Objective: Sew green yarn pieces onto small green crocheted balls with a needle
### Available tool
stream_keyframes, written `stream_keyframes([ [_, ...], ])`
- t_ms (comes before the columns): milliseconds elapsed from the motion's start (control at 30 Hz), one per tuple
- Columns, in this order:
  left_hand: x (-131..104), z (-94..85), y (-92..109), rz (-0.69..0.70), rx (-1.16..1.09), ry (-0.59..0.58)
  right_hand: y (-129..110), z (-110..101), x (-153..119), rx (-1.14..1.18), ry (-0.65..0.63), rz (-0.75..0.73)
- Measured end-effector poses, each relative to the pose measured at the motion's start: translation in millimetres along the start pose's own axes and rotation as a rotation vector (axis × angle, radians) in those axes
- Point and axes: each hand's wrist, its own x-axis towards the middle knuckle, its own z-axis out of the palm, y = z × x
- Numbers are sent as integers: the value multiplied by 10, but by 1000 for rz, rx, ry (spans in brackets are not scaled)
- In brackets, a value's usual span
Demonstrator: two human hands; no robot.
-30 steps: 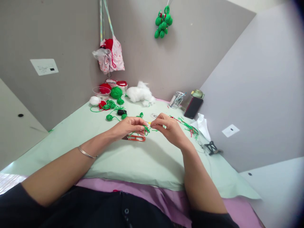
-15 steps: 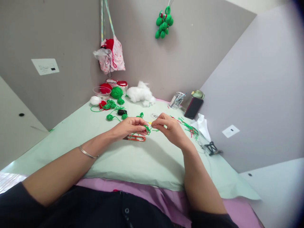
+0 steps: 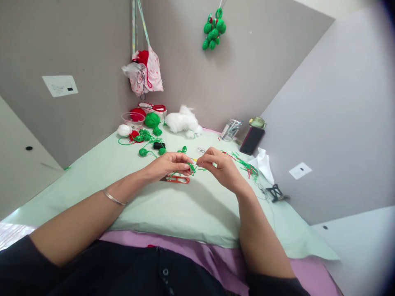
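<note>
In the middle of the head view, my left hand (image 3: 173,163) is closed on a small piece of green yarn work (image 3: 191,169), pinched between thumb and fingers. My right hand (image 3: 217,163) is closed too, its fingertips pinching a thin, pale, needle-like tool (image 3: 194,165) whose tip meets the green piece. Fingers hide most of this tool, so its exact kind cannot be made out. A small yellow bit (image 3: 195,160) shows just behind the fingertips. On the table under my left hand lies an orange-handled thread snipper (image 3: 182,179), its blades partly covered.
Green yarn balls (image 3: 152,120), a clear tub (image 3: 123,117) and white stuffing (image 3: 183,121) sit at the back left. Toward the right are yarn scraps (image 3: 247,165), a phone (image 3: 252,140), a clear pen cup (image 3: 231,130) and a black stand (image 3: 276,193). A bag (image 3: 152,70) hangs in the corner.
Almost nothing differs. Both hands keep the same pinch on the green yarn piece and the thin tool; the whole view has shifted by a few pixels.
</note>
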Motion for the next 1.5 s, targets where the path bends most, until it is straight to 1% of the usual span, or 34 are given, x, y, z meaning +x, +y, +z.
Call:
stream_keyframes([
  [67,-6,11,5,-2,-3,1,0,39,8,22,0,1],
  [233,27,-7,-56,65,-48,-7,33,151,34,16,43,72],
  [433,60,-6,-89,31,-115,44,1,242,29,57,84,95],
  [533,78,-7,-113,35,-133,63,-57,282,25,86,56,89],
  [633,93,-15,-151,45,-131,63,-109,317,28,63,20,62],
  [733,95,-23,-194,76,-88,85,-133,341,29,-31,-26,44],
  [900,82,-22,-239,28,-17,90,-120,355,20,-198,-103,36],
  [967,83,-18,-241,27,13,68,-106,361,17,-222,-101,25],
  [1033,91,-16,-238,16,50,38,-96,372,19,-197,-61,2],
  [1133,111,-19,-247,2,113,16,-112,382,31,-54,65,-17],
  [1200,123,-25,-263,7,179,33,-147,368,41,164,149,25],
  [1233,126,-28,-270,10,218,44,-166,353,46,318,159,70],
  [1267,127,-29,-273,11,250,51,-181,333,50,485,139,126],
  [1333,116,-24,-262,0,264,41,-192,281,60,780,54,242],
  [1367,105,-17,-245,-15,246,27,-184,249,65,871,27,285],
  [1400,93,-7,-224,-36,215,17,-164,214,71,916,37,309],
  [1433,79,6,-199,-62,189,14,-133,173,76,920,94,314],
  [1467,66,19,-173,-84,165,16,-92,127,82,895,195,300],
  [1500,55,33,-149,-102,139,21,-40,74,85,852,324,275],
])
